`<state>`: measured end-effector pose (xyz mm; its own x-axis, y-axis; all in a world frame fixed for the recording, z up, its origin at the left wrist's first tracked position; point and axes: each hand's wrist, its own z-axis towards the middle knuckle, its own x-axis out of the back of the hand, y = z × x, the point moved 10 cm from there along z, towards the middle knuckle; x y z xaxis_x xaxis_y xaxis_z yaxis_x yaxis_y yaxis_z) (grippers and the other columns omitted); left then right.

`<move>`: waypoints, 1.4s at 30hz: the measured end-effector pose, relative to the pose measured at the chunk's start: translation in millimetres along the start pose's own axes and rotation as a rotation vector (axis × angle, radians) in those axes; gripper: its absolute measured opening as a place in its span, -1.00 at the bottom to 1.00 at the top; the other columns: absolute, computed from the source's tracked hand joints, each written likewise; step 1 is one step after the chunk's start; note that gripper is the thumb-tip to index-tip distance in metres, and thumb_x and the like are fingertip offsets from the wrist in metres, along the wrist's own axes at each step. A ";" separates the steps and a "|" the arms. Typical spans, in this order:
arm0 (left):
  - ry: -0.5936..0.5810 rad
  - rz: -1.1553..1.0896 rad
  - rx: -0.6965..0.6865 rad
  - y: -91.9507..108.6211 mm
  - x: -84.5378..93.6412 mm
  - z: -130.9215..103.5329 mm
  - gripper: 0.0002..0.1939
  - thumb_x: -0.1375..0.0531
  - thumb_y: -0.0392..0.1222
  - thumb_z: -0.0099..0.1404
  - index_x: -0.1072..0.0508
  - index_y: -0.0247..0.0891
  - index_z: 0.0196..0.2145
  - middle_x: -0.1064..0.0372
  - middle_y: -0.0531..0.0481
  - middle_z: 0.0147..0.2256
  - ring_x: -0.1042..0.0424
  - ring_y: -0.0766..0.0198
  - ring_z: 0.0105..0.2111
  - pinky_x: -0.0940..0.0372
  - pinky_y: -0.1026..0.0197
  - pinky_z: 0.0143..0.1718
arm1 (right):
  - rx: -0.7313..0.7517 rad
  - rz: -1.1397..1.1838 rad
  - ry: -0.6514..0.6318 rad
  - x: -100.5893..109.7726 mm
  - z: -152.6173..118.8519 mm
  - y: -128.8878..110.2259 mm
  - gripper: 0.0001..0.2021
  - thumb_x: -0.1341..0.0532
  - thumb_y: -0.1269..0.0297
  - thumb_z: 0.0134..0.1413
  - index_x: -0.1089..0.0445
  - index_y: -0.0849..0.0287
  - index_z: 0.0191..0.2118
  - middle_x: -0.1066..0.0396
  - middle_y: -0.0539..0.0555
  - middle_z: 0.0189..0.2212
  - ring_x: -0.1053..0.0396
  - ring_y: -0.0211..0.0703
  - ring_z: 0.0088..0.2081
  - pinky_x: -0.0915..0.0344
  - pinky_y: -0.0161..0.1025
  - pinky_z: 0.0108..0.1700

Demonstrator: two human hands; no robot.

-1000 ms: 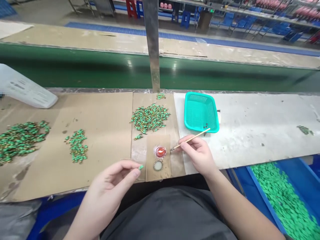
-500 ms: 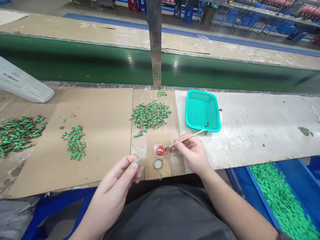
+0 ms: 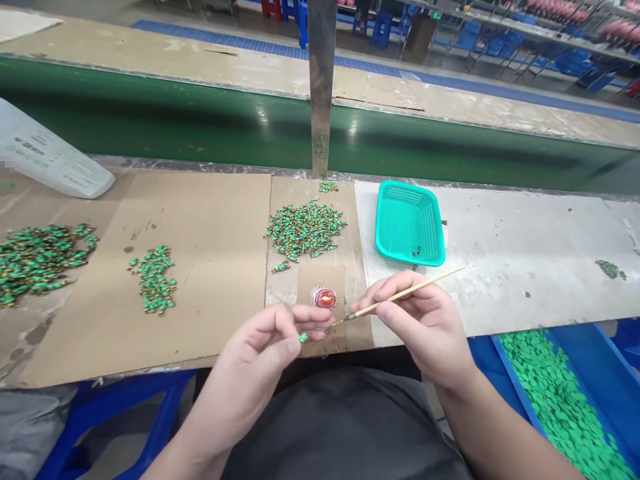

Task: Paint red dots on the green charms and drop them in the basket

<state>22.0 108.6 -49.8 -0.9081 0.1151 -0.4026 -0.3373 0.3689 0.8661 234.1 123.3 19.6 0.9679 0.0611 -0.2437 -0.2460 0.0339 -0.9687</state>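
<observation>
Between thumb and fingers, my left hand pinches a small green figure, too small to make out in detail. My right hand grips a thin paintbrush with a pale wooden handle; its tip points left, close to my left fingertips. Just beyond my left fingers, a bottle cap of red paint lies on a piece of cardboard. A second cap seen earlier is now hidden behind my left hand. Farther back lies a heap of small green-and-gold pieces.
A turquoise basket stands at the back right with a few dark bits inside. More piles of green pieces lie to the left. A metal post rises behind. A blue bin of green discs sits low at right.
The brush has left the red paint and moved right and toward me, to near my left fingertips. My left hand has moved right with the small green figure, its fingers stretching out.
</observation>
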 end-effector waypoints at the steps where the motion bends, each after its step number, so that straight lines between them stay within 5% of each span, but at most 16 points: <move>1: -0.049 -0.048 -0.001 0.7 -8.3 0.6 -0.60 -0.63 0.13 0.29 -0.61 -0.11 -0.47 -0.79 -0.15 -0.01 -0.74 -0.09 0.07 -0.65 0.01 0.12 | 0.001 0.023 -0.030 -5.5 -2.9 -6.3 -0.94 -0.53 0.29 0.42 -0.67 0.03 -0.13 -0.75 0.04 -0.21 -0.78 -0.06 -0.10 -0.75 -0.13 0.03; 7: -0.237 -0.153 -0.019 3.0 -29.4 -6.2 -0.70 -0.59 0.07 0.39 -0.65 -0.08 -0.36 -0.76 -0.03 -0.10 -0.72 0.03 -0.01 -0.61 0.04 0.12 | -0.016 0.030 -0.103 -22.7 -17.3 -23.6 -0.89 -0.48 0.40 0.47 -0.72 0.01 -0.05 -0.79 0.04 -0.14 -0.79 -0.07 -0.08 -0.77 -0.14 0.03; 19: -0.226 -0.051 -0.077 20.2 -31.9 -14.7 -0.67 -0.58 0.11 0.39 -0.65 -0.09 -0.38 -0.72 -0.07 -0.18 -0.68 0.02 -0.09 -0.61 0.03 0.05 | 0.057 -0.134 -0.130 -30.2 -23.0 -39.3 -0.81 -0.46 0.47 0.46 -0.71 0.00 0.00 -0.77 0.04 -0.13 -0.78 -0.05 -0.08 -0.73 -0.13 0.04; 29: -0.298 -0.095 -0.134 27.3 -38.7 -19.4 -0.85 -0.51 -0.11 0.50 -0.71 -0.12 -0.27 -0.75 -0.01 -0.09 -0.69 0.21 -0.05 -0.55 0.32 0.01 | 0.153 -0.245 -0.186 -37.0 -24.8 -51.2 -0.74 -0.45 0.54 0.42 -0.69 0.02 0.05 -0.75 0.05 -0.12 -0.75 -0.05 -0.08 -0.71 -0.10 0.04; 42: -0.333 -0.142 -0.155 30.3 -41.8 -21.3 -0.90 -0.53 -0.08 0.48 -0.79 -0.08 -0.23 -0.77 -0.01 -0.08 -0.73 0.19 0.01 -0.58 0.32 0.08 | 0.113 -0.147 -0.172 -37.2 -26.6 -49.7 -0.72 -0.44 0.53 0.44 -0.70 -0.03 0.06 -0.75 0.02 -0.11 -0.76 -0.04 -0.05 -0.72 -0.07 0.07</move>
<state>44.4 95.3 -0.3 -0.7278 0.3755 -0.5739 -0.5108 0.2617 0.8189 211.7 92.7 75.5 0.9733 0.2153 -0.0791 -0.1163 0.1659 -0.9793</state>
